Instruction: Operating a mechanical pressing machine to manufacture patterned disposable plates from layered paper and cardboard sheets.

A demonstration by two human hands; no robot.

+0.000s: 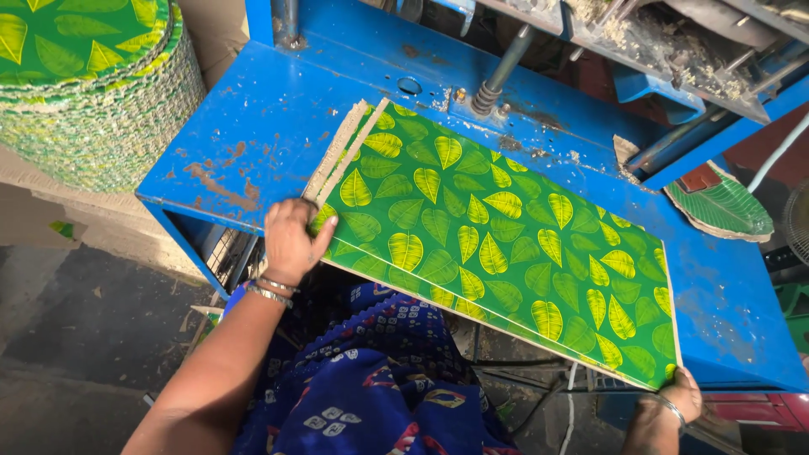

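Your left hand [291, 244] is clamped on the near-left corner of the stack of leaf-printed green sheets [497, 244], fingers curled over the top and the edge. Your right hand [684, 394] grips the far-right corner from underneath, closed on it as far as the view shows. The stack lies slantwise on the blue worktop [270, 126], its near long edge hanging over the front toward your lap.

To handle it well, I would keep both corners pinched evenly so the sheets stay squared; at the upper-left end the brown undersides already fan apart a little, so press that corner together and keep the stack flat on the worktop rather than letting the overhanging edge sag.

Counting: one stack of sheets is under your hands, and at least three layers show at the fanned end, though the full number cannot be told. One tall pile of round pressed plates [93, 93] in the same print stands at the upper left, too many to count. One single pressed plate [725, 206] lies at the right, beside the machine. One spring-wrapped post [497, 84] rises behind the sheets.
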